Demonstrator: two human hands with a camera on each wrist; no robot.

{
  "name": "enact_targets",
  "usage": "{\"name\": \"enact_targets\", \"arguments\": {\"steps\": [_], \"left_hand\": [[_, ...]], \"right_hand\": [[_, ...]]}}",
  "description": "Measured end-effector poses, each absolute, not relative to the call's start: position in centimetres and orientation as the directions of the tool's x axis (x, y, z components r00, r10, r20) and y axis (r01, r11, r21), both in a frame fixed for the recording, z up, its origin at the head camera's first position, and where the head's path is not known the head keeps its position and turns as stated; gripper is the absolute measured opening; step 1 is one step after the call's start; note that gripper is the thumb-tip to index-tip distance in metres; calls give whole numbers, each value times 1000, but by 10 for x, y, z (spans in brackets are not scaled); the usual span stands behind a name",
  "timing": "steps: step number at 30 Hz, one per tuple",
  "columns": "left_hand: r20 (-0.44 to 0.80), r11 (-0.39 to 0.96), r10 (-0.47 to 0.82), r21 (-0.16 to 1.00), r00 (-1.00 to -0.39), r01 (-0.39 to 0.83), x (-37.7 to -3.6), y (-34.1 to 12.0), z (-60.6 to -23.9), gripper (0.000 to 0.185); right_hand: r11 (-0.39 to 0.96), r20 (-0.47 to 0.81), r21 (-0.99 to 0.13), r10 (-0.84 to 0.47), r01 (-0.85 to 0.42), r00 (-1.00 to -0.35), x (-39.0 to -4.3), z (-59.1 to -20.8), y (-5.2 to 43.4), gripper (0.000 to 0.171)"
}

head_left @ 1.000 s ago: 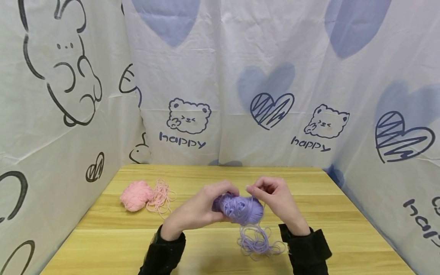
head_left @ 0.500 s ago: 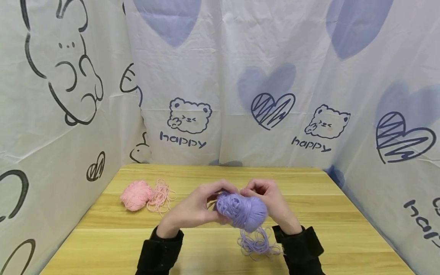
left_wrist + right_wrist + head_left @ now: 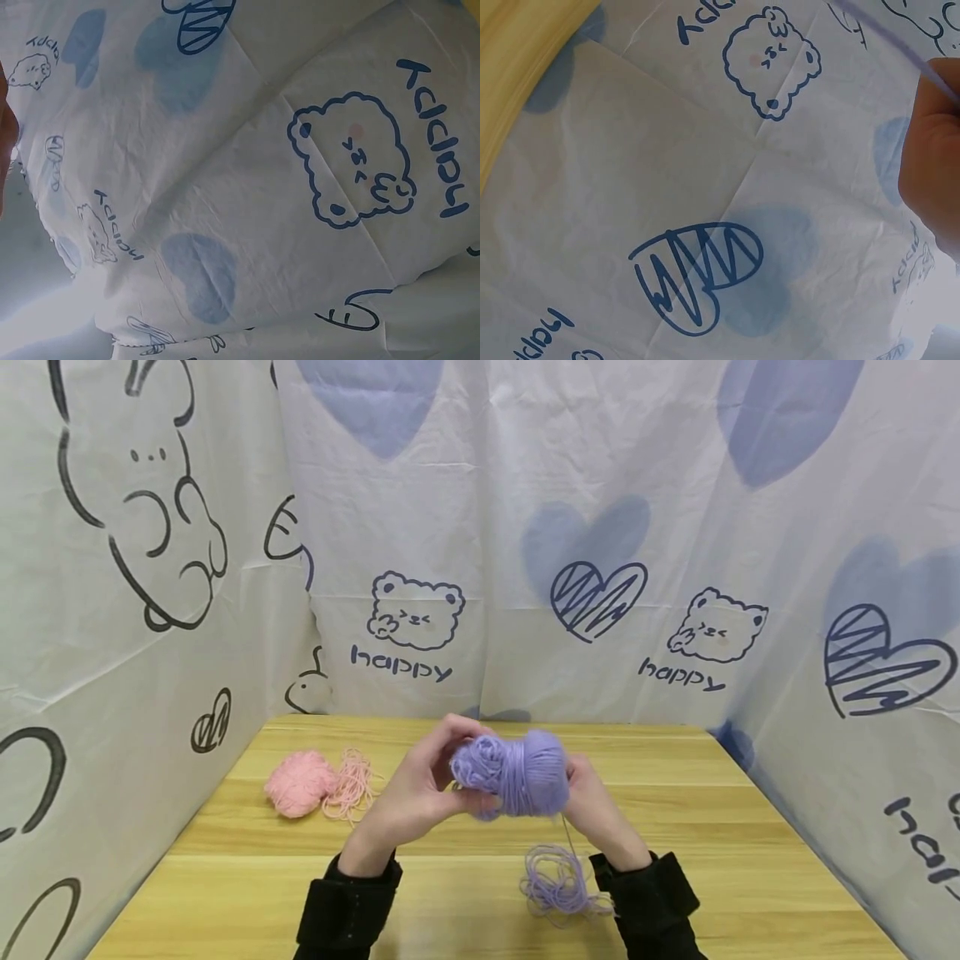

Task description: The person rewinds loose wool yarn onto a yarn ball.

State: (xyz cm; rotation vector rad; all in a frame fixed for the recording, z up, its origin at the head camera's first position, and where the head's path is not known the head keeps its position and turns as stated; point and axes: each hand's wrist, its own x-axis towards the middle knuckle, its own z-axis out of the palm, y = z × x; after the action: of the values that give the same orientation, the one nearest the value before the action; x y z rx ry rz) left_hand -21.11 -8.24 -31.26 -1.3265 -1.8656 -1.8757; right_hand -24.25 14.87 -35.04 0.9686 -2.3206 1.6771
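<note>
Lilac wool, wound into a soft, plump ball of yarn (image 3: 536,774), is sitting in mid-air above the pale wood-grain table (image 3: 450,897), between the person's two bare hands. The left hand (image 3: 405,797) is gripping its bunched end, thumb below and fingers curling over the top. The right hand (image 3: 596,810) is standing at the far end, its fingers mostly hidden behind the ball; judging by the right wrist view, it is pinching a thin lilac strand (image 3: 896,39).

The hands seem to be winding, and the work is calling for light, even tension: too tight a pull would probably be squashing the soft core, too slack a one leaving droopy loops. Keeping the left grip clear of the strand's path should be helping, as should watching the loose, tangle-prone lilac coils (image 3: 555,885) lying below.

Smooth parallel strands are rounding the ball's right end, a band is cinching its middle, and knotted loops are crowding the left. Farther left, a fuzzy pink yarn ball (image 3: 298,783) is resting beside its own stringy pink loops (image 3: 349,787).
</note>
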Motion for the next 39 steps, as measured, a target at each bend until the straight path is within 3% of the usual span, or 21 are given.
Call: {"name": "enact_targets", "arguments": {"steps": [7,12,23,33,39], "left_hand": [[611,-115,370,778,-700,618,-210,-80,-311,57],[590,-84,312,798,-745,597,-209,-79,-309,56],[592,-52,258,798,-763,601,-210,-78,-309,55],[575,-92,205,817,-792,569,-212,-78,-309,56],[598,-33,165,798,-785,601,-215,-76,-311,56]], "right_hand": [[134,392,-865,-423,-484,-817,-242,-349,146,25],[106,381,-879,-431,-465,-818,-241,-347,147,23],[162,363,-874,-411,-459,-836,-241,-346,148,17],[210,344,-854,-456,-475,-821,-238,-342,147,18],[165,381,-844,-487,-511,-786,-238,-342,147,16]]}}
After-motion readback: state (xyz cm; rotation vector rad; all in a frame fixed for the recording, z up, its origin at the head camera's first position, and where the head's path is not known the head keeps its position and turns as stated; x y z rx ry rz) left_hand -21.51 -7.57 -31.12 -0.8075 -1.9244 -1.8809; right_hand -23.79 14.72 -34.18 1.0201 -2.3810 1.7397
